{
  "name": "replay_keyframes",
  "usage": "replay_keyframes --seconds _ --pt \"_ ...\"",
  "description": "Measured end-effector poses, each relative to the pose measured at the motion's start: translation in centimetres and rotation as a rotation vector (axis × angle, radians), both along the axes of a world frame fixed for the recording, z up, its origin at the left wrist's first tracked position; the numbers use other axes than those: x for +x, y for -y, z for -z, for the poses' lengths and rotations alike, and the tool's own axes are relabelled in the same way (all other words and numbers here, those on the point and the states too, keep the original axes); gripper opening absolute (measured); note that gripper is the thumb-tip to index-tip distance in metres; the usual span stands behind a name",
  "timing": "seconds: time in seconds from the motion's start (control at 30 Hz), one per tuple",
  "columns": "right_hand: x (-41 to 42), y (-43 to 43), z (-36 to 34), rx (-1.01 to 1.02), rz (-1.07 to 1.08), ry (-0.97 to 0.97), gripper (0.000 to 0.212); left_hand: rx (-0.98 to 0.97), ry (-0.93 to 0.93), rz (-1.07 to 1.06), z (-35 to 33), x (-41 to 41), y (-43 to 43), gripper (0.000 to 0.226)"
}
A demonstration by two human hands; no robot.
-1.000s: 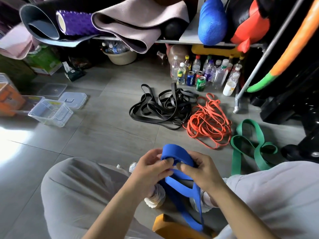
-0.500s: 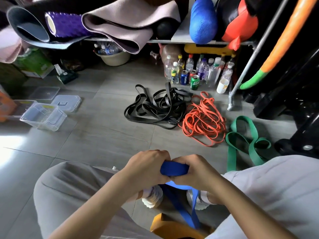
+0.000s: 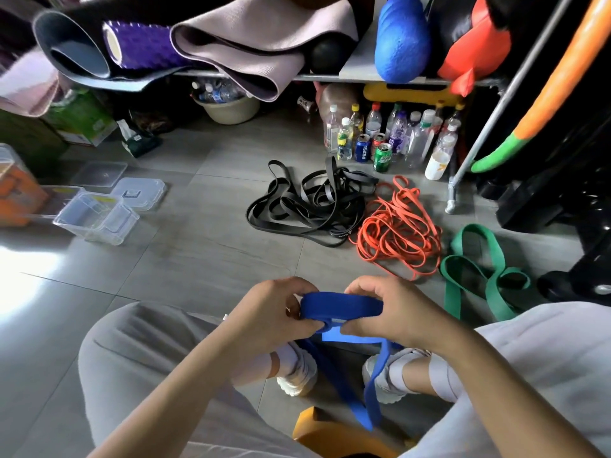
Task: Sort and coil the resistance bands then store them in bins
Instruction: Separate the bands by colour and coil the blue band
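A wide blue resistance band is stretched flat between both hands above my feet. My left hand pinches its left end and my right hand grips its right end, with the loose tail hanging down between my shoes. On the floor ahead lie a tangle of black bands, a heap of thin orange bands and a wide green band. Clear plastic bins sit open at the left, with their lids behind them.
Several bottles and cans stand under a metal rack. Rolled mats and a purple foam roller lie on the shelf above. An orange box is at the far left, and a yellow-orange object sits below my feet.
The blue band went from a raised loop to a flat folded strip pulled sideways between my hands. The hands parted slightly, and the view shifted a little.
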State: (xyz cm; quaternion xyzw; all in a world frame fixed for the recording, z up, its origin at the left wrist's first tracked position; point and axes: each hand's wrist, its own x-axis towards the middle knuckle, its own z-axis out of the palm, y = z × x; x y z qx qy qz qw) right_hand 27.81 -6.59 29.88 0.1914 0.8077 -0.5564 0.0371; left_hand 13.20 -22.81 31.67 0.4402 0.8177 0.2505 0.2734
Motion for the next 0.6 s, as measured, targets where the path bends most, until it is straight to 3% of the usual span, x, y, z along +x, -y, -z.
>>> replay_keyframes --seconds 0.2,0.33,0.4,0.47,0.6 --pt "0.2 2.8 1.9 -0.313 0.167 -0.298 0.049 0.49 0.83 -0.361 0.8 2.0 0.2 0.029" --pt "0.0 3.9 3.2 -0.421 0.297 -0.361 0.039 0.671 1.2 -0.506 1.7 3.9 -0.5 0.017" --pt "0.2 4.0 3.5 -0.391 0.301 -0.373 0.038 0.686 1.256 -0.497 1.8 3.9 -0.4 0.022" --pt "0.4 3.7 3.4 -0.338 0.285 -0.375 0.034 0.594 1.191 -0.446 1.6 3.5 -0.2 0.027" --pt "0.7 2.5 3.3 -0.246 0.246 -0.299 0.028 0.248 0.746 -0.271 0.3 1.8 0.2 0.056"
